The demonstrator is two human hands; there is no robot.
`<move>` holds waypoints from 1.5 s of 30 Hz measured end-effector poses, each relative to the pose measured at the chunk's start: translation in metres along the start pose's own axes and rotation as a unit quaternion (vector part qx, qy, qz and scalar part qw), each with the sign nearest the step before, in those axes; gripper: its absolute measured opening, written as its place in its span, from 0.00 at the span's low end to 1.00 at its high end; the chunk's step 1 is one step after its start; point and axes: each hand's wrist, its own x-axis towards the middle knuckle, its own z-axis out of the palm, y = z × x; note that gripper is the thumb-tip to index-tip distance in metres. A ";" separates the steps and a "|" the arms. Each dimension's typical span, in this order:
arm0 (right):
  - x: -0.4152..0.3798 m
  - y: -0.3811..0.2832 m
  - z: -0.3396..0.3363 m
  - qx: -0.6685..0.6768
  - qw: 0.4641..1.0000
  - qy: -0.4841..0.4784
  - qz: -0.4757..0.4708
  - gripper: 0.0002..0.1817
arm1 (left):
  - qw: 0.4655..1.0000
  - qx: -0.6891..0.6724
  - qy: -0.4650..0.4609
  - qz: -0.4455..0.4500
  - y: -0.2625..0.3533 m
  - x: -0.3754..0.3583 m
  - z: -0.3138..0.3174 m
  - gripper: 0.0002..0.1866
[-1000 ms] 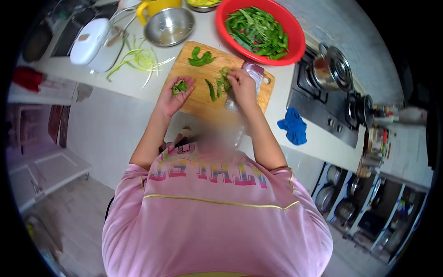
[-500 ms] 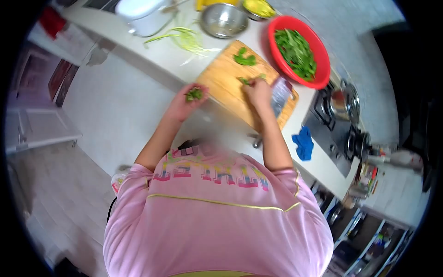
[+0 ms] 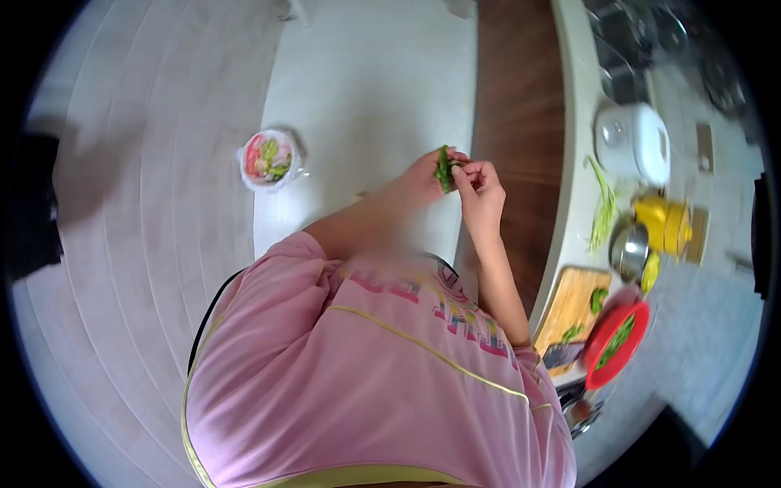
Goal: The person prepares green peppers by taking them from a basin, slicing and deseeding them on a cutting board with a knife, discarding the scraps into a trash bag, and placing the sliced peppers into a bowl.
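Observation:
My left hand (image 3: 425, 179) is cupped around green vegetable pieces (image 3: 443, 171), out over the white floor beside the counter. Thumb and fingers of my right hand (image 3: 483, 195) are pinched together at the edge of those pieces, close to my left palm. What lies between the right fingertips is too small to make out. On the counter to the right, the wooden cutting board (image 3: 569, 305) carries more green pieces (image 3: 598, 301) and a knife (image 3: 561, 355) with a broad blade.
A lined waste bin (image 3: 271, 160) with colourful scraps stands on the floor at left. Along the counter (image 3: 576, 146) are a white lidded container (image 3: 633, 142), pale green stalks (image 3: 604, 207), a steel bowl (image 3: 630, 252), a yellow object (image 3: 663, 224) and a red basin (image 3: 592, 372) of cut greens.
My body has turned left, away from the counter. My right hand has left the cutting board and come up to my left hand, which still holds the green pieces. The bin has come into clear view.

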 end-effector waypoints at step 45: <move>-0.133 0.023 -0.100 -0.107 0.914 0.376 0.103 0.13 | 0.491 0.862 0.113 0.049 0.194 0.045 -0.003 0.21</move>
